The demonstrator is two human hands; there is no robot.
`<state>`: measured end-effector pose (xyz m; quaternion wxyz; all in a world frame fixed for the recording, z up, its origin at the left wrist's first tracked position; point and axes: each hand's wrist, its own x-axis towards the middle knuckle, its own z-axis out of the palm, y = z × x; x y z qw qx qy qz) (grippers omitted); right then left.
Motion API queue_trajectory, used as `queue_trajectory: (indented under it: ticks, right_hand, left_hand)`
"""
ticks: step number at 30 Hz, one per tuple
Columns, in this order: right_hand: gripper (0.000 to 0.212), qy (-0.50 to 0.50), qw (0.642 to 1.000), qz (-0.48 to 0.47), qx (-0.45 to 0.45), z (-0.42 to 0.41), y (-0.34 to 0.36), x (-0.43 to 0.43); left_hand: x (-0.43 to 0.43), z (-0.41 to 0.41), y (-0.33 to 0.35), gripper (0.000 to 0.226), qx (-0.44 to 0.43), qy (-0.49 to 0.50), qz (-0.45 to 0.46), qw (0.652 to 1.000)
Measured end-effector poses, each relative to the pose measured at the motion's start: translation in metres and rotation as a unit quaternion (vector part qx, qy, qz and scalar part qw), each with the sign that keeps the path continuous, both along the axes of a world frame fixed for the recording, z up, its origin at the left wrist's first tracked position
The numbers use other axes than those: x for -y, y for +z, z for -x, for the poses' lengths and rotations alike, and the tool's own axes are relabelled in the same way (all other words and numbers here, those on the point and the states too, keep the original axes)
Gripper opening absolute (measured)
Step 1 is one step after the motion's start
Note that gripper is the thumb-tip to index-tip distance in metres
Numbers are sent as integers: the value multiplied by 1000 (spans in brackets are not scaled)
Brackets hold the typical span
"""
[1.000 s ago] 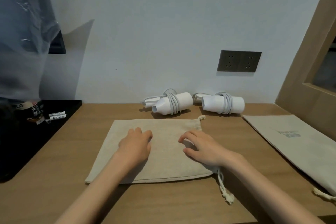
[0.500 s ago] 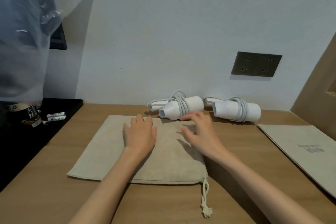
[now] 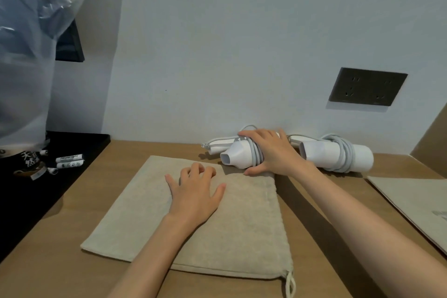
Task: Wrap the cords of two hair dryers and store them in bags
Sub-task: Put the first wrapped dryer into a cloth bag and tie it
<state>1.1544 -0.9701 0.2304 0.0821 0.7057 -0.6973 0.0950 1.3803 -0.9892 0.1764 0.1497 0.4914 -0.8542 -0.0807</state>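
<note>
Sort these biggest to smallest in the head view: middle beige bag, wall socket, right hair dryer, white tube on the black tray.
1. Beige bag.
2. Wall socket and right hair dryer: about alike, so I can't rank them.
3. White tube, smallest.

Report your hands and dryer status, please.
Right hand grips left white cord-wrapped hair dryer. Left hand rests on beige cloth drawstring bag. Second white dryer lies alongside.

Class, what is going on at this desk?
A person is packing two hair dryers. The right hand grips the left hair dryer, cord wound round its barrel. The left hand rests on a beige drawstring bag flat on the table. The right hair dryer, also wrapped, lies untouched beside it; a second bag lies to the right. Neither dryer is bagged.
</note>
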Motion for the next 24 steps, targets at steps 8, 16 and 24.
queue_trajectory:
  ticks: [8, 16, 24]
  right_hand:
    - [86, 11, 997, 63, -44, 5, -10, 6]
    - [85, -10, 988, 143, -57, -2, -16, -8]
    - [87, -29, 954, 284, -94, 1, 21, -43]
  left_hand:
    - [1, 0, 0, 37, -6, -5, -4, 1000]
    - [-2, -2, 4, 38, -8, -10, -14, 1000]
    - [-22, 5, 9, 41, -46, -31, 14, 998]
